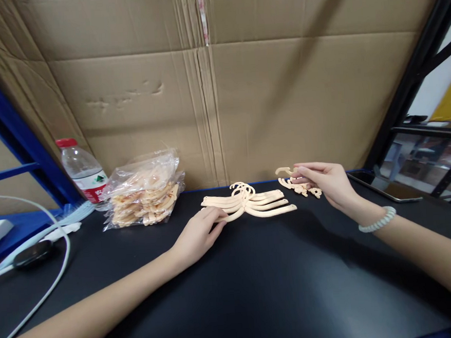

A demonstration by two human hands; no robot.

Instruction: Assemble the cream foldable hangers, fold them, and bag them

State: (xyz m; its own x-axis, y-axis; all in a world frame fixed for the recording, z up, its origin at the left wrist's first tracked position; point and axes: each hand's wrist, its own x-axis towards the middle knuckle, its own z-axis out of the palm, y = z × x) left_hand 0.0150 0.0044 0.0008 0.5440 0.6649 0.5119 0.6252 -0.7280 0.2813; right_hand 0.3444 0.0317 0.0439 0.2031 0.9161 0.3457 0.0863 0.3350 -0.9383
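Observation:
Several cream-coloured clothes hangers (266, 202) lie overlapped on the black table, arms spread to both sides and hooks toward the cardboard. My left hand (201, 230) has its fingers closed on the left arm end of the nearest hanger, which still rests on the table. Raised above the table to the right, my right hand (323, 183) pinches a loose cream hanger hook (285, 170) between thumb and fingers, its curved end pointing left. Below and behind that hand, a small pile of similar hooks (298, 186) lies on the table, partly hidden by the fingers.
Plastic bags of cream-coloured parts (146, 192) are stacked at back left, beside a red-capped bottle (82, 168). A white cable (63, 252) loops at far left near a black device (32, 253). A phone-like flat object (385, 186) lies at right. A cardboard wall (283, 108) closes the back.

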